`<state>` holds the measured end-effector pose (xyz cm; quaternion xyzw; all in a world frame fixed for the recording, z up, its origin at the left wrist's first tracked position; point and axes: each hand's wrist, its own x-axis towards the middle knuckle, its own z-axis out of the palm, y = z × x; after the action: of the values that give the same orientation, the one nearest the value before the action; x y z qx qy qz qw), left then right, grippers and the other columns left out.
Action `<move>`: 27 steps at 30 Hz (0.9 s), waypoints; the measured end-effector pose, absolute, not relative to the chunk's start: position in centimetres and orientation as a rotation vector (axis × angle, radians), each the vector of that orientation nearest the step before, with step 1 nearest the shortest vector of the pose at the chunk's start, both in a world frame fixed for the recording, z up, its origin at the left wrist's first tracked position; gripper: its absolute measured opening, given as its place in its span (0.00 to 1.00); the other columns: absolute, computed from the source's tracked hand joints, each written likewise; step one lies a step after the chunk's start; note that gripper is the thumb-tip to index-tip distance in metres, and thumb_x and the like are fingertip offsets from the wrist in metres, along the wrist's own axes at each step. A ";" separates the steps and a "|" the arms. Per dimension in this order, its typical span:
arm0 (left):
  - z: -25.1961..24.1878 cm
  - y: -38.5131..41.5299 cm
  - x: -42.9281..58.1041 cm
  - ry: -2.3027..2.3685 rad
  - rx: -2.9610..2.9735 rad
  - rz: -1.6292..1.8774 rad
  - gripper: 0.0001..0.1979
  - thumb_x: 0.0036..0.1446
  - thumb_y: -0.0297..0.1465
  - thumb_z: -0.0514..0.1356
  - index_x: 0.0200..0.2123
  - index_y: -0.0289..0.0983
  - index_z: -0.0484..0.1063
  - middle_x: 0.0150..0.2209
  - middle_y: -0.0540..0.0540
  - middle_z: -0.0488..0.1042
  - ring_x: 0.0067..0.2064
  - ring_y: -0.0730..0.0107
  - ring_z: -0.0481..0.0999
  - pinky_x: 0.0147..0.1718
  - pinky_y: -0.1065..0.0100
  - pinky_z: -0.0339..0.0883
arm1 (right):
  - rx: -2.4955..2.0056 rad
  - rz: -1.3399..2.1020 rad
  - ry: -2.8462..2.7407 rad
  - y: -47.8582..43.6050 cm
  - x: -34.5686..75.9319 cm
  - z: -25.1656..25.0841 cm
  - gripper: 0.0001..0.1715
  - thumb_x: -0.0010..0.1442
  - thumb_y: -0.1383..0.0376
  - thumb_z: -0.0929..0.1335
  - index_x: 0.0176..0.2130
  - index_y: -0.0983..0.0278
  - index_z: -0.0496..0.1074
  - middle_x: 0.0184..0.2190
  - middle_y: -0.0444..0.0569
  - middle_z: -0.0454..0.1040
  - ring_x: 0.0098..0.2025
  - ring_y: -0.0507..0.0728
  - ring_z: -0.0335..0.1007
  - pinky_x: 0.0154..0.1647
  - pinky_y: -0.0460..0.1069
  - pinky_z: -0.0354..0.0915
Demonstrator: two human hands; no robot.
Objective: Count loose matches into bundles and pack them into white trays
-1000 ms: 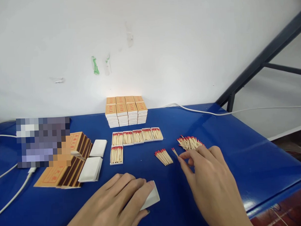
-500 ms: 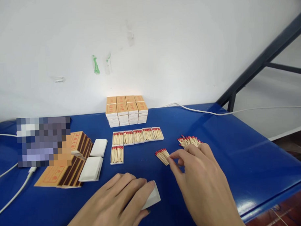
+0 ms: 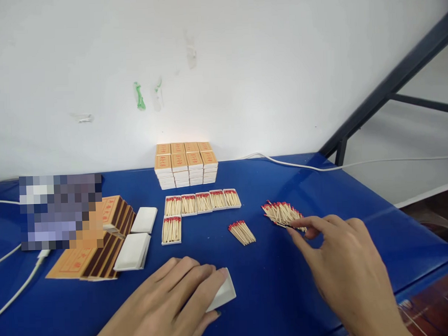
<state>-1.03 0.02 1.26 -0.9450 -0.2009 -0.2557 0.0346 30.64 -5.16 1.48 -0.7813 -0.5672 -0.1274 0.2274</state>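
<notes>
My left hand [image 3: 170, 300] is closed over a white matchbox tray [image 3: 223, 294] at the front of the table; its fingers hide most of the tray. At the near right edge of a loose pile of red-tipped matches [image 3: 280, 212], my right hand [image 3: 337, 262] is closed, thumb and forefinger pinching at a match end. A smaller bundle of matches [image 3: 242, 232] lies fanned on the table between the two hands. Beyond it, several trays full of matches [image 3: 203, 202] stand in a row, with one more filled tray [image 3: 172, 229] below the row's left end.
Orange matchboxes [image 3: 186, 162] are stacked against the wall. White trays [image 3: 133, 251] lie at left beside orange matchbox sleeves [image 3: 98, 246]. A pixelated area [image 3: 60, 210] covers something at far left. A white cable [image 3: 282, 162] crosses the back of the blue table [image 3: 357, 202].
My right hand has moved right, away from the small match bundle to the larger pile. The bundle stays lying on the table. My left hand keeps its hold on the tray.
</notes>
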 end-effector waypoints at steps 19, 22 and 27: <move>1.4 0.2 -0.7 -0.624 -2.874 -0.827 0.19 0.86 0.36 0.47 0.59 0.37 0.76 0.51 0.53 0.86 0.49 0.66 0.84 0.55 0.61 0.66 | -2.041 0.045 -1.634 -4.6 26.8 1.9 0.11 0.70 0.55 0.70 0.35 0.55 0.78 0.37 0.49 0.78 0.47 0.66 0.67 0.45 0.60 0.66; 1.4 0.1 -0.7 -0.613 -2.867 -0.821 0.20 0.86 0.36 0.46 0.59 0.37 0.76 0.51 0.53 0.86 0.48 0.66 0.85 0.54 0.61 0.67 | -2.013 0.036 -1.662 -3.6 25.2 2.4 0.10 0.69 0.59 0.71 0.34 0.56 0.77 0.37 0.50 0.78 0.49 0.67 0.68 0.46 0.60 0.66; 1.3 0.0 -0.7 -0.614 -2.866 -0.802 0.19 0.86 0.35 0.46 0.61 0.37 0.75 0.51 0.52 0.86 0.49 0.65 0.85 0.54 0.59 0.68 | -1.996 -0.048 -1.667 -3.2 25.1 2.7 0.11 0.70 0.57 0.71 0.35 0.57 0.79 0.36 0.51 0.78 0.46 0.66 0.68 0.46 0.61 0.66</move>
<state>-0.71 0.00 1.30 -0.9419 -0.2018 -0.2635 0.0512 25.07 -3.17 2.67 -0.7396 -0.6177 -0.0176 0.2668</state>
